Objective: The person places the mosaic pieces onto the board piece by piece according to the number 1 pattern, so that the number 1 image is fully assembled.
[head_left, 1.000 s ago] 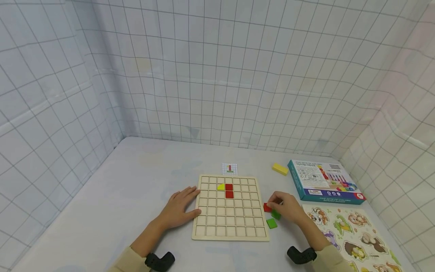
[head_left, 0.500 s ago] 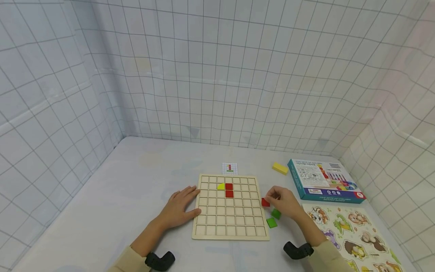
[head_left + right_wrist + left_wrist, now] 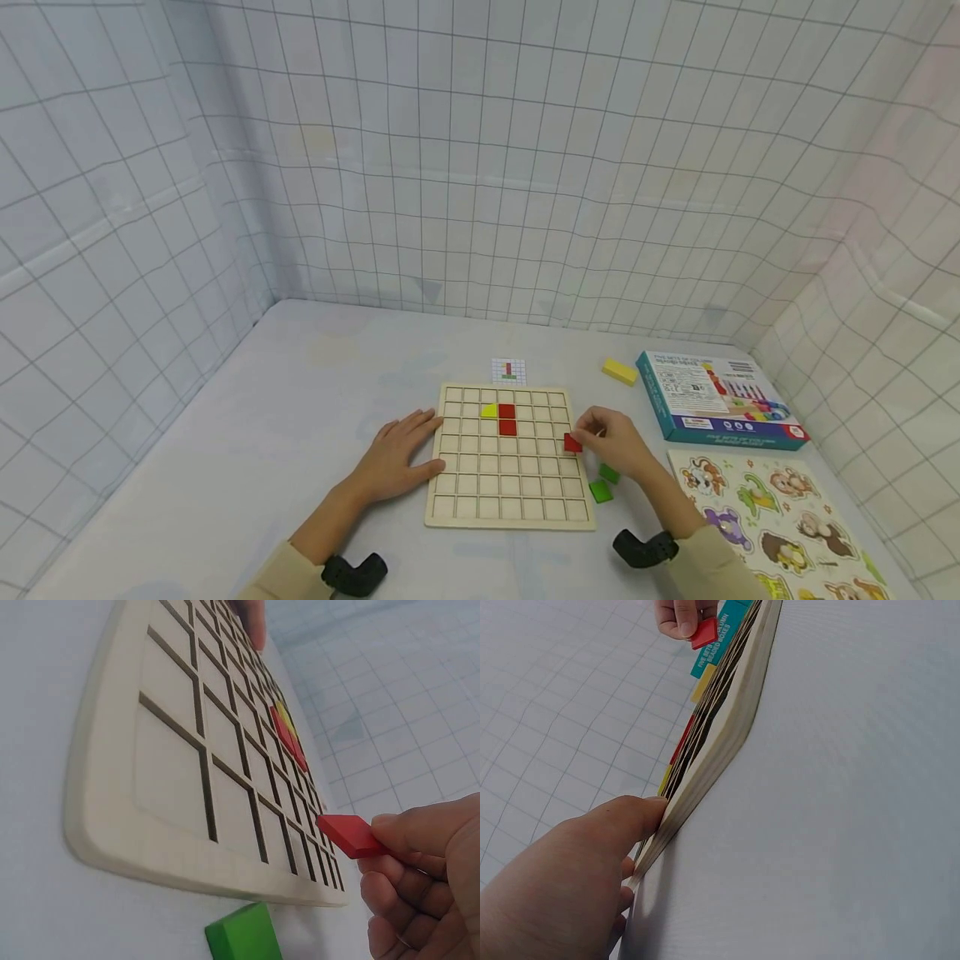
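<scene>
Lying nearest, two smooth green blocks (image 3: 601, 492) sit right of the pale wooden board (image 3: 510, 525). The left hand (image 3: 396, 460), fingers straight, touches its left edge. The right hand (image 3: 617, 440) pinches a flat red square (image 3: 572, 443) over its right side. Farther off, leftward, two set-in red tiles (image 3: 507, 427) meet a yellow piece (image 3: 490, 411).

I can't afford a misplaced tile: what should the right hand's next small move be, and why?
Probably carry the red tile, pinched in the right hand, to the bare cell on the near side of the two placed red tiles. It would extend their column, and the card appears to show a longer red bar, though its print is small.
</scene>
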Tool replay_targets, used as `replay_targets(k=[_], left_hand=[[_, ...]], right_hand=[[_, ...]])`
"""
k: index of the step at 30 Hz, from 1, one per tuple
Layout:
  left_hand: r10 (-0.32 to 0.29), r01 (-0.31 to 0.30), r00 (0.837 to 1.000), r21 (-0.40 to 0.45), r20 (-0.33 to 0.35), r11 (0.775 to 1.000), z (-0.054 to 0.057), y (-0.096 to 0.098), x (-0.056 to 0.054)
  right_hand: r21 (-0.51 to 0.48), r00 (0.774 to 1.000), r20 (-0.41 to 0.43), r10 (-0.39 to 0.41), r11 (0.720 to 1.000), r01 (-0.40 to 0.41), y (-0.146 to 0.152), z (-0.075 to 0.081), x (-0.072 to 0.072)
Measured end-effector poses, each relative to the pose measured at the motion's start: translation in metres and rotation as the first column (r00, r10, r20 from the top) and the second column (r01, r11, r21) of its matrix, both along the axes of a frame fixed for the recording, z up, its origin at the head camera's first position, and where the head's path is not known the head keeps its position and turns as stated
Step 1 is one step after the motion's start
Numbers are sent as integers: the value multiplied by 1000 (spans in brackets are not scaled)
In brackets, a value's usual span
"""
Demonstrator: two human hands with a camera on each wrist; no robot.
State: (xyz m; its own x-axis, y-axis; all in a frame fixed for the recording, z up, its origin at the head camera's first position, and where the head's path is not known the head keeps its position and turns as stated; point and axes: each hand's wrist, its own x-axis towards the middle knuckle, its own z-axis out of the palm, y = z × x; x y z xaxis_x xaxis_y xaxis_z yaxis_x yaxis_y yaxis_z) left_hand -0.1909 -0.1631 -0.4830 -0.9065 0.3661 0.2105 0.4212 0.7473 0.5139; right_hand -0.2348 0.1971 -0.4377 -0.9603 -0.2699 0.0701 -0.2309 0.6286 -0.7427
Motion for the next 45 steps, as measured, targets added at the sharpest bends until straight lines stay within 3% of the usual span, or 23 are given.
replay_targets(k=[31,45], left_hand=[[-2,2,1000,-5,7,1000,-1,-1,0],[-2,2,1000,-1,14,1000,2,0,1]], right_hand=[[-80,995,-32,97,992,-100,-50,-2,-7],[-135,982,-46,185,973,-190,-65,-10,-7]])
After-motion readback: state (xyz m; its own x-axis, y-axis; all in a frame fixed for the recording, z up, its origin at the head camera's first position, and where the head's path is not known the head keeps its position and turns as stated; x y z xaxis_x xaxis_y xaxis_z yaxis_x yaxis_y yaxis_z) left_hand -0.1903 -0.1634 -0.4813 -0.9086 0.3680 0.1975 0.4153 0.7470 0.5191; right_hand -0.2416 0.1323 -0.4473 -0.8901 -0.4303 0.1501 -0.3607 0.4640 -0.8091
